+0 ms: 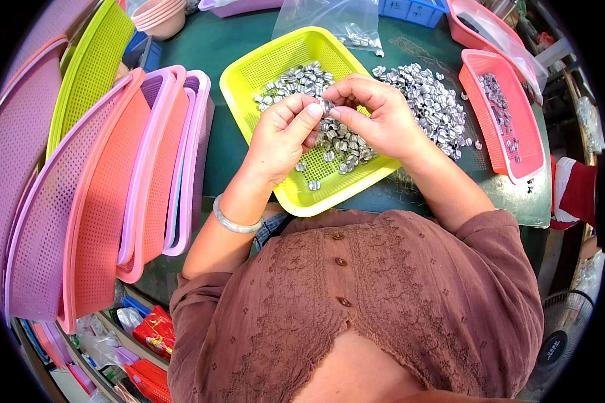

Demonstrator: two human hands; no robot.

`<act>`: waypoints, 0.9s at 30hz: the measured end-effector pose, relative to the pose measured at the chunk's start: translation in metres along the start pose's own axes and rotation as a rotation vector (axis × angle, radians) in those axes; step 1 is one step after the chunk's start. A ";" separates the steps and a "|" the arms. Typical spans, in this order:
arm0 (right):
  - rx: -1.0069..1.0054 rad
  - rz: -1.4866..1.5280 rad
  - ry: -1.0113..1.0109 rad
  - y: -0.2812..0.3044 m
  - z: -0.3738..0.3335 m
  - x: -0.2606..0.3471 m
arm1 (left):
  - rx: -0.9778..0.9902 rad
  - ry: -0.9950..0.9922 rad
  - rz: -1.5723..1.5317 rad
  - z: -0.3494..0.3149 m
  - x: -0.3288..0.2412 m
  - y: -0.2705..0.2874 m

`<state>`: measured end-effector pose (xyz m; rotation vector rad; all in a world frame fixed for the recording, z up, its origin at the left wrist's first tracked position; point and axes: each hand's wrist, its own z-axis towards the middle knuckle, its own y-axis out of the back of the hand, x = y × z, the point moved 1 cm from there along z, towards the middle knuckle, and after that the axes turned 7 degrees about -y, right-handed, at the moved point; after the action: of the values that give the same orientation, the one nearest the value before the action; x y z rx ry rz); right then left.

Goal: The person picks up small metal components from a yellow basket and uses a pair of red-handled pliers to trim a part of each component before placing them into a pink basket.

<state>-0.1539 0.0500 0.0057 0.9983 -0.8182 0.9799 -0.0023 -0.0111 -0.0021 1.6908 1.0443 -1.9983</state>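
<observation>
Above a yellow-green plastic basket, my left hand and my right hand meet fingertip to fingertip. Between them they pinch a small silvery ribbed metal piece, partly covered by the thumbs and fingers. Many similar metal pieces lie loose in the basket below, some hidden under my hands. A larger heap of the same pieces spreads over the green tabletop, right beside the basket and beyond my right wrist.
Stacked pink, purple and orange baskets stand on edge along the left. A pink basket with more small pieces sits at the right table edge. At the back are a clear plastic bag and a blue crate. A fan stands lower right.
</observation>
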 end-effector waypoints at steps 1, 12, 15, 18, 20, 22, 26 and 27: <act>0.003 0.001 0.001 0.000 0.000 0.000 | 0.001 0.000 -0.001 0.000 0.000 0.000; 0.020 0.004 -0.013 -0.001 0.000 0.001 | 0.000 0.035 -0.018 0.000 -0.001 0.002; 0.022 0.016 -0.027 -0.001 0.000 0.001 | -0.014 0.041 -0.015 -0.001 -0.003 0.001; 0.024 0.023 -0.035 -0.001 0.000 0.001 | -0.016 0.041 -0.004 0.000 -0.003 0.001; 0.024 0.019 -0.032 -0.001 0.000 0.002 | -0.011 0.037 -0.005 0.000 -0.003 0.001; 0.024 0.017 -0.033 -0.001 0.000 0.002 | -0.011 0.038 -0.004 0.000 -0.002 0.002; 0.022 0.014 -0.041 -0.001 0.001 0.001 | -0.008 0.037 0.000 0.000 -0.002 0.002; 0.020 0.012 -0.041 -0.001 0.001 0.001 | -0.004 0.033 0.001 0.000 -0.002 0.002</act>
<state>-0.1530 0.0497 0.0068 1.0350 -0.8504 0.9823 -0.0003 -0.0129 -0.0006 1.7272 1.0572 -1.9734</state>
